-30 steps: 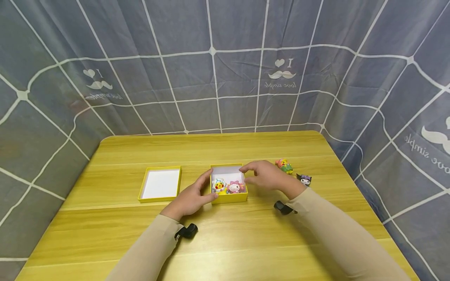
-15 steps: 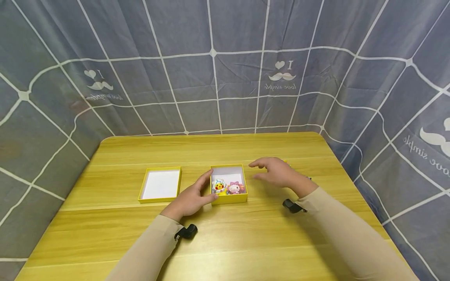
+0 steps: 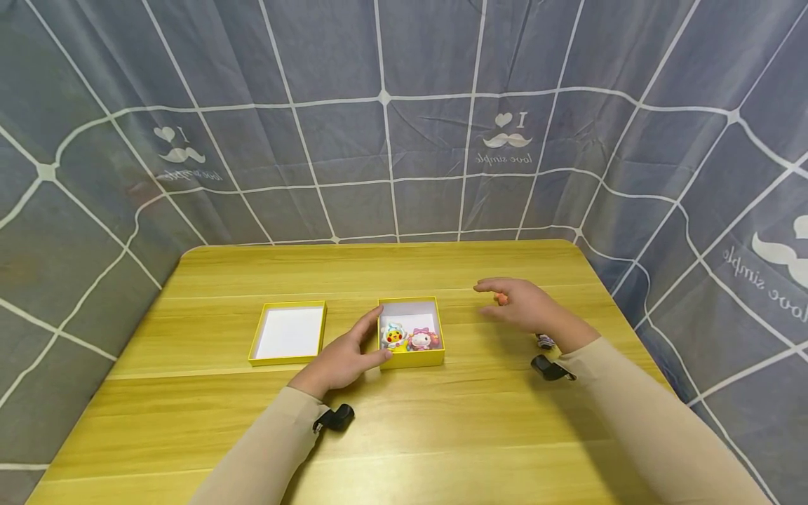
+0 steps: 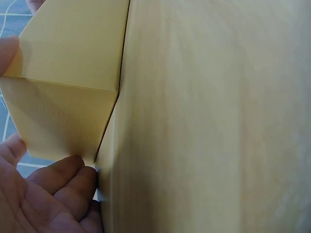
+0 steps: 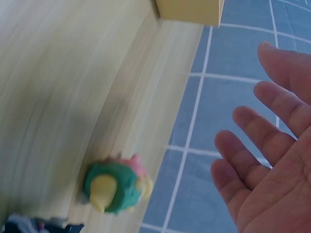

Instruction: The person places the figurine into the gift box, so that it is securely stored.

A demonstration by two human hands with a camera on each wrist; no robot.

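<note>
Left hand: I am clasping the left side of the yellow box with my left hand, thumb at the near corner, fingers reaching along the left wall toward the far one
Right hand: my right hand is hovering over the right part of the bench, its fingers standing apart and holding nothing
Step in hand: as I judge it, I am steadying the box and getting ready to pick up a loose figurine
Next move: it is calling, I think, for lowering my right hand and curling its fingers round the pink-and-green figurine, which is sitting below and apart from them
Box, one: it is standing open mid-bench
Lid, one: the shallow lid is lying hollow side up, left of the box and apart from it
Figurines inside, two: the yellow-faced figurine and the pink-bowed figurine are sitting side by side along the near wall
Figurines outside, two: the pink-and-green one, and the dark figurine, which my arm is partly hiding in the head view
</note>
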